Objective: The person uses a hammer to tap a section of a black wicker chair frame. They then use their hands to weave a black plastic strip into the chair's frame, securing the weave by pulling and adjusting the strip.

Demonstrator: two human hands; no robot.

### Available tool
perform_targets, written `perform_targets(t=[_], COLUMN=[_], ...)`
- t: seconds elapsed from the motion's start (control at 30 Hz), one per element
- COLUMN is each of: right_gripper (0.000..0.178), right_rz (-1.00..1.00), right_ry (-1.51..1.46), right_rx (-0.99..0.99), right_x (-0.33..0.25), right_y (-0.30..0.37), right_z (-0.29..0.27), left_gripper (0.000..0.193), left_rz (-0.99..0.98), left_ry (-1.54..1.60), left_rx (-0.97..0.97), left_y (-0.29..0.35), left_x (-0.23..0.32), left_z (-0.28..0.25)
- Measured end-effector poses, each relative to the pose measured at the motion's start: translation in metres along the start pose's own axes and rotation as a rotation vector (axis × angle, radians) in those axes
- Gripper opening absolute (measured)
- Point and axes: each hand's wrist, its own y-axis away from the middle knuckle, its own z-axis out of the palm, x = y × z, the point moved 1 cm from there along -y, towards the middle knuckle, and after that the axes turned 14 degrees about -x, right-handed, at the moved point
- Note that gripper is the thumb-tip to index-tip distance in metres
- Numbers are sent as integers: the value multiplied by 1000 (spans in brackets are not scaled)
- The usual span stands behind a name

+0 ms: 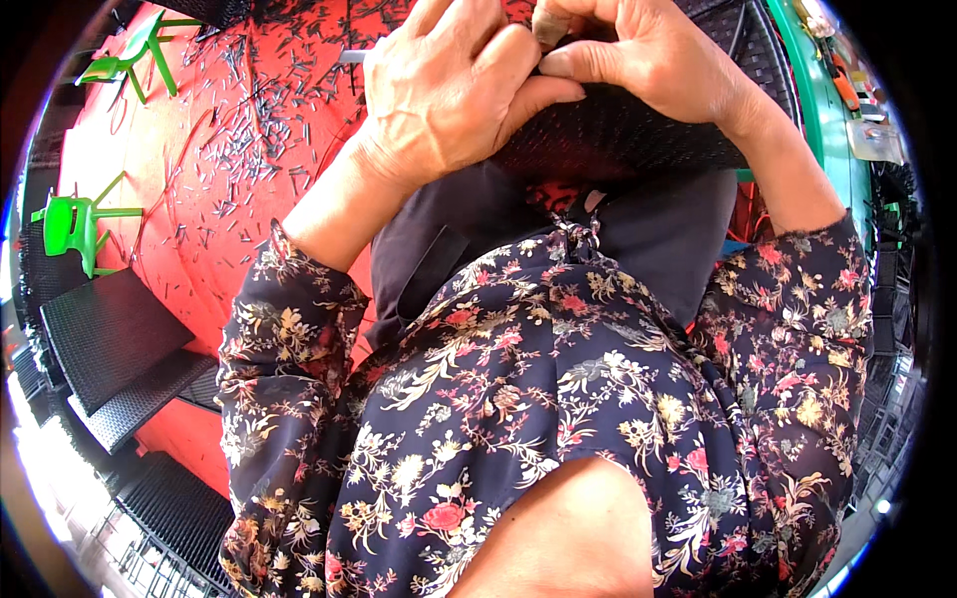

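Note:
My left hand (449, 85) is closed, fingers curled, over a dark woven wicker piece (623, 130). From beside its knuckles sticks out a short pale grey bar (353, 57), seemingly the end of something in the fist; the rest is covered by the hand. My right hand (643, 60) is closed too, thumb and fingers pinched together close to the left thumb. What lies in that pinch is too hidden to name. The wicker piece stands over my dark trousers (439, 234), just beneath both hands.
Short black strips (264, 140) litter the red floor (179, 229). Green stools (72, 224) lie at the left, near a black woven panel (115, 334). At the right runs a green table edge (797, 80), with an orange-handled tool (845, 85) and a clear container (877, 142) beyond it.

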Motion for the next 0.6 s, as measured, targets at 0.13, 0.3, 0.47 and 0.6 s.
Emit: perform_targets(t=[0.13,0.3,0.47,0.6], right_gripper=[12,21,15,15], right_rz=[-76,-176,-318,-216], right_ry=[326,739,1058,1279], right_rx=[-75,-186,-316,-533], right_x=[-18,-37,-49,-82], right_y=[9,8,7,4], right_z=[-12,-20,-24,-22], left_gripper=[15,12,14,16], left_rz=[-101,-112,-114,-127], left_ry=[179,191,173,189], left_rx=[57,147,265,358], left_y=[8,11,11,12], left_x=[8,8,12,16], left_z=[9,15,24,31])
